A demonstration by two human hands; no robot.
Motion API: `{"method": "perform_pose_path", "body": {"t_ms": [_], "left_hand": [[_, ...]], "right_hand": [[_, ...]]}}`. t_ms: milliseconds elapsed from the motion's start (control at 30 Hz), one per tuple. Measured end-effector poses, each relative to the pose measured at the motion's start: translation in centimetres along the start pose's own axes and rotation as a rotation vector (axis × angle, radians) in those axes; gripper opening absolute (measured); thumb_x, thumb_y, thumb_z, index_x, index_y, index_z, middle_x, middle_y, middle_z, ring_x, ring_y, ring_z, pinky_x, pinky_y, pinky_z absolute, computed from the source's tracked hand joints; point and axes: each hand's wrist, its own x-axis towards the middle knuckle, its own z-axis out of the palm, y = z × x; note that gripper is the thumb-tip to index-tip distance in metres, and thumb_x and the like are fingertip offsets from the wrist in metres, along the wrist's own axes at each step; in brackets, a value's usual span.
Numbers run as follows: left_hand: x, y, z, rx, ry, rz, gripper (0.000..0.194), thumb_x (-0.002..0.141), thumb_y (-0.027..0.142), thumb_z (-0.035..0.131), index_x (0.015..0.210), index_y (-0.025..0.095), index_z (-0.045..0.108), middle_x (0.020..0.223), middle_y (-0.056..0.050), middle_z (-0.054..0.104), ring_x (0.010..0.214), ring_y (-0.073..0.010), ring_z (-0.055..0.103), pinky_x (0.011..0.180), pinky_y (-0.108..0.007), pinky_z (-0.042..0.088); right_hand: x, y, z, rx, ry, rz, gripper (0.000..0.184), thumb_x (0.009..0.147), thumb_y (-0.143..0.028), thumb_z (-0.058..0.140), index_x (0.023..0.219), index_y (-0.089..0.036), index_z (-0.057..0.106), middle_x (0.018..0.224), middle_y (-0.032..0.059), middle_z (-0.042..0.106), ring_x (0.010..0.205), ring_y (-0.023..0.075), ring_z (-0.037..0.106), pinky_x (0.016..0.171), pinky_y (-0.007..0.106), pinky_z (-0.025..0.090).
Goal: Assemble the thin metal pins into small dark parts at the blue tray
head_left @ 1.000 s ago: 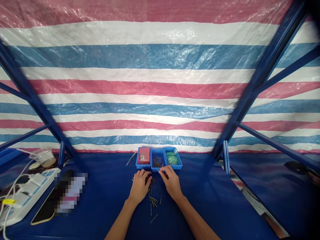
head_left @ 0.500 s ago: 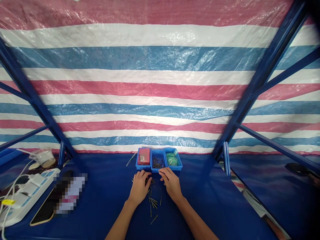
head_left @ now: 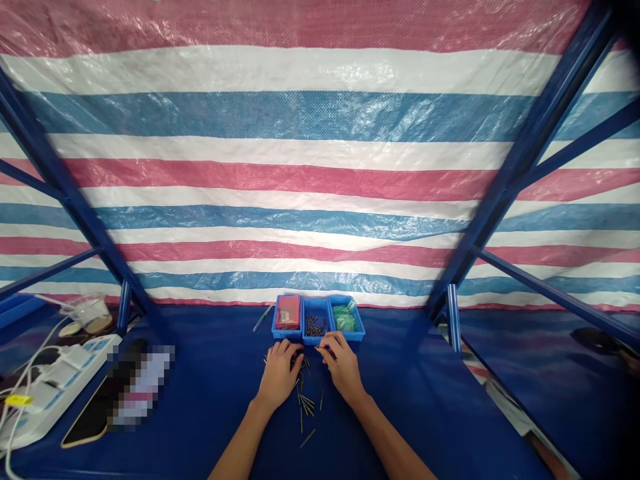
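Note:
My left hand (head_left: 281,373) rests on the blue tabletop with its fingers bent and thumb apart, over a pile of thin drill bits (head_left: 307,361) that partly stick out beside it. In front of the middle blue bin, my right hand (head_left: 342,365) pinches thumb and forefinger together on a small thin piece, which looks like a drill bit (head_left: 317,347). More loose drill bits (head_left: 307,404) lie between my forearms. The middle bin (head_left: 315,305) holds several dark drill bits; what lies under my left palm is hidden.
Red packets (head_left: 289,312) fill the left bin, and green packets (head_left: 345,318) lie in the right bin. A pen (head_left: 262,319) is left of the bins. At the far left are a white power strip (head_left: 65,390) and a phone (head_left: 85,423). Blue frame posts (head_left: 454,320) flank the table.
My right hand has shifted slightly, its fingertips tipping toward the table just in front of the middle bin. The left hand and the loose drill bits stay in place.

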Motion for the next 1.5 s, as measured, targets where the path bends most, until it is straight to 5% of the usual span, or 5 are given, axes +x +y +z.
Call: {"method": "perform_pose_path", "body": {"t_ms": [367,733,900,1200,1500], "left_hand": [[0.0,0.3,-0.3,-0.006,-0.019,-0.009,0.023,0.110,0.032,0.050,0.121,0.028,0.070,0.111,-0.006,0.068,0.104,-0.0268,0.063,0.090,-0.043,0.046],[0.0,0.0,-0.1,0.000,-0.011,-0.002,0.025,0.109,0.034,0.049,0.120,0.027,0.071,0.109,-0.006,0.068,0.103,-0.0260,0.063,0.090,-0.042,0.047],[-0.1,0.2,-0.2,-0.001,-0.007,-0.005,0.025,0.109,0.034,0.049,0.120,0.027,0.071,0.109,-0.006,0.068,0.101,-0.0257,0.062,0.090,-0.042,0.047],[0.0,0.2,-0.2,-0.018,-0.016,-0.011,0.023,0.109,0.032,0.051,0.120,0.027,0.070,0.111,-0.005,0.068,0.104,-0.0258,0.063,0.092,-0.042,0.046],[-0.1,-0.1,0.0,-0.008,0.003,0.000,0.024,0.109,0.033,0.050,0.120,0.027,0.070,0.109,-0.006,0.068,0.102,-0.0255,0.063,0.090,-0.042,0.047]], "right_hand": [[-0.2,0.8,0.5,0.127,-0.035,0.052,0.034,0.113,-0.039,0.038,0.119,-0.027,0.069,0.099,0.0030,0.072,0.058,0.0144,0.065,0.058,0.027,0.056],[-0.1,0.2,0.2,0.033,0.000,0.075,0.026,0.106,-0.043,0.057,0.089,-0.024,0.061,0.087,0.0004,0.063,0.067,0.0165,0.062,0.067,0.027,0.050],[0.0,0.2,0.1,0.104,-0.043,0.141,0.030,0.108,-0.047,0.050,0.096,-0.024,0.064,0.081,-0.0009,0.063,0.060,0.0153,0.058,0.063,0.027,0.046],[0.4,0.2,0.4,0.420,0.004,0.341,0.050,0.105,-0.064,0.050,0.075,-0.024,0.050,0.059,-0.0060,0.045,0.050,0.0125,0.040,0.048,0.024,0.032],[1.0,-0.4,0.1,0.489,0.038,0.346,0.048,0.101,-0.065,0.058,0.080,-0.022,0.060,0.060,-0.0044,0.052,0.048,0.0119,0.044,0.048,0.024,0.035]]}}
